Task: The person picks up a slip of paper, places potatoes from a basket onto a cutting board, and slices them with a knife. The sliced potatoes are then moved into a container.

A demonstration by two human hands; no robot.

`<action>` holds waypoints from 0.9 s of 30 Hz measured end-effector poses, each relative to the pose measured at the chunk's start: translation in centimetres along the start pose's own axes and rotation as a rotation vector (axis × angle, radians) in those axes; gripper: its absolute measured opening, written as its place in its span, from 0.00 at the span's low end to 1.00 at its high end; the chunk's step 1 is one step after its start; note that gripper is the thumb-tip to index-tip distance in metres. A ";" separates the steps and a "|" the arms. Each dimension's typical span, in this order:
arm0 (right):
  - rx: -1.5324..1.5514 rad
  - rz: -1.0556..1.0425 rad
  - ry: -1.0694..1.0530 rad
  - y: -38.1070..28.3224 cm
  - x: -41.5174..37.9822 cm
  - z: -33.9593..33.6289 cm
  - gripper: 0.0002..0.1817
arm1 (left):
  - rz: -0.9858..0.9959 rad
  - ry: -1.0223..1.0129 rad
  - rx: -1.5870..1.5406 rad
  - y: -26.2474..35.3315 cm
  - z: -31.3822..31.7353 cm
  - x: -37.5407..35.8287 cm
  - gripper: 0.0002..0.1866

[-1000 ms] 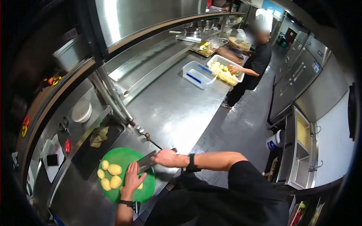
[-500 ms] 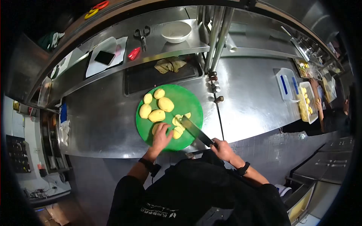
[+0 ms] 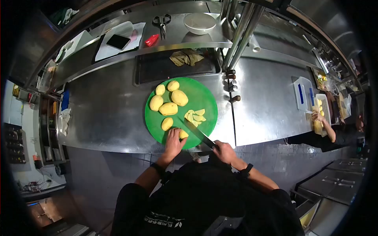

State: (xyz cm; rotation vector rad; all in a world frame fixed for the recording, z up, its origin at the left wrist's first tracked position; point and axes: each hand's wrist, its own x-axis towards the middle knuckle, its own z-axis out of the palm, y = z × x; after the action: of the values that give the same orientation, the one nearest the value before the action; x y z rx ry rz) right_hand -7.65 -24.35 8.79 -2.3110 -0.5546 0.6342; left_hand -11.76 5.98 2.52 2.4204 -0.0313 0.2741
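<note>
A round green cutting board (image 3: pixel 208 98) lies on the steel counter. My left hand (image 3: pixel 173 142) is closed on a peeled potato piece (image 3: pixel 184 134) near the board's front edge, its fingers partly covering it. My right hand (image 3: pixel 223 152) grips the handle of a kitchen knife (image 3: pixel 200 134). The blade points away to the left, low over the board, beside a small heap of potato slices (image 3: pixel 195 117). One whole peeled potato (image 3: pixel 167 124) sits just beyond my left fingertips. Several more peeled potatoes (image 3: pixel 169 109) are grouped at the board's far left.
A dark tray (image 3: pixel 153 72) with a crumpled cloth (image 3: pixel 186 58) is behind the board. Several knife handles (image 3: pixel 232 86) stick up at the counter seam. The shelf bears a white bowl (image 3: pixel 199 23), scissors (image 3: pixel 162 26) and a phone (image 3: pixel 118 41). At right, another person's hand (image 3: pixel 318 117) touches a basket (image 3: pixel 317 126).
The view has shifted. My left hand has moved toward the knife and closed on the potato piece, uncovering the whole potato. The slices now lie in a looser heap, with the blade nearer me.
</note>
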 end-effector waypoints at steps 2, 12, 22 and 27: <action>-0.002 0.025 0.047 0.6 0.5 -0.5 0.11 | 0.008 0.008 -0.013 0.2 0.5 1.0 0.23; -0.059 -0.050 0.044 -1.5 1.1 -1.2 0.11 | 0.105 0.051 -0.050 1.2 1.3 3.7 0.14; -0.182 0.107 -0.071 -4.5 1.2 -1.8 0.13 | 0.372 -0.127 0.053 0.1 0.0 5.5 0.04; -0.143 0.043 -0.038 -6.4 -0.3 -3.5 0.11 | 0.359 -0.187 0.052 0.0 -0.4 5.7 0.02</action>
State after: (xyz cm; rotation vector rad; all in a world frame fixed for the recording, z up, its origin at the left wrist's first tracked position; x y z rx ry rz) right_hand -7.28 -21.83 15.60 -2.4546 -0.5866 0.6795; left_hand -6.23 6.49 3.98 2.4744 -0.5522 0.2102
